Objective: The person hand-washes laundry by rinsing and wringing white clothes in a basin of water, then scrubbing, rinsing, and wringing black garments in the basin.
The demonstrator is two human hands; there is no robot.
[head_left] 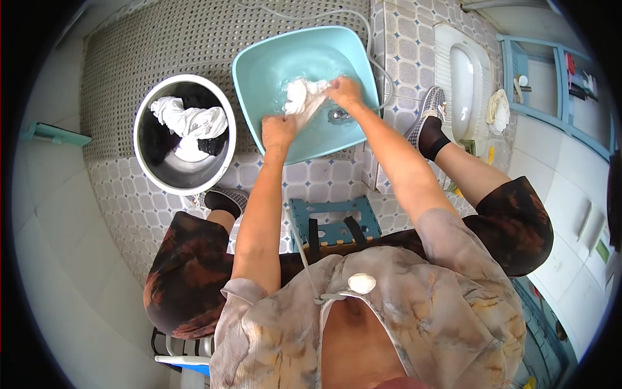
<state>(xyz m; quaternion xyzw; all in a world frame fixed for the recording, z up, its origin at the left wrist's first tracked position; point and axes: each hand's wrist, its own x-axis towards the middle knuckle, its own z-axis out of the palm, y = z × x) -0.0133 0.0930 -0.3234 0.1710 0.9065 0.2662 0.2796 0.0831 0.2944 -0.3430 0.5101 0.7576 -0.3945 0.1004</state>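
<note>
A light-blue plastic basin (246, 71) holds water, and a white cloth (304, 95) lies partly in it. My left hand (278, 131) grips the lower edge of the cloth near the basin's front left. Higher up and to the right, my right hand (345, 92) pinches the cloth's upper right end. The cloth is stretched between both hands and looks wet. Beneath my right wrist, a small dark and shiny item (338, 116) shows in the water; I cannot make out its kind.
Left of the basin stands a metal bowl (140, 136) with twisted white cloth (194, 120) and dark cloth in it. A teal folding stool (337, 217) is between my legs. A hose (368, 39) runs behind the basin. On the right is a squat toilet (462, 84) beside a blue shelf (544, 78).
</note>
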